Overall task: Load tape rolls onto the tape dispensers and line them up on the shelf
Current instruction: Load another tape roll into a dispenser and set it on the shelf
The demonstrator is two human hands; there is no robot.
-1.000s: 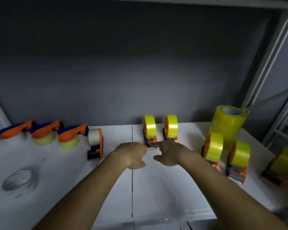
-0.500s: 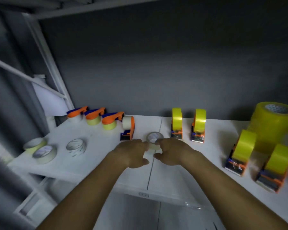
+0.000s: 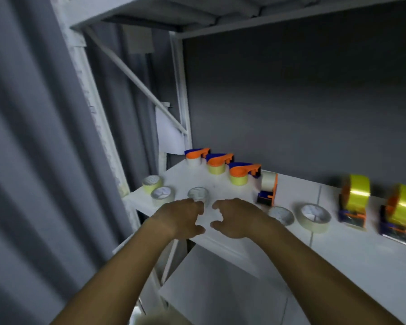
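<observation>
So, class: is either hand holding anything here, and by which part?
Nothing is held. The left hand and right hand hover with loosely curled fingers above the shelf, near a tape roll.

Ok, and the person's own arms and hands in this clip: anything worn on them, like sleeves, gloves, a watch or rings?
Nothing worn shows. Both forearms are bare from the bottom edge of the picture up to the wrists, with no sleeve or cuff in view. The left hand and right hand are bare: no gloves, no watch or wristband. No rings show, though the picture is blurred, so a thin one could be missed.
</observation>
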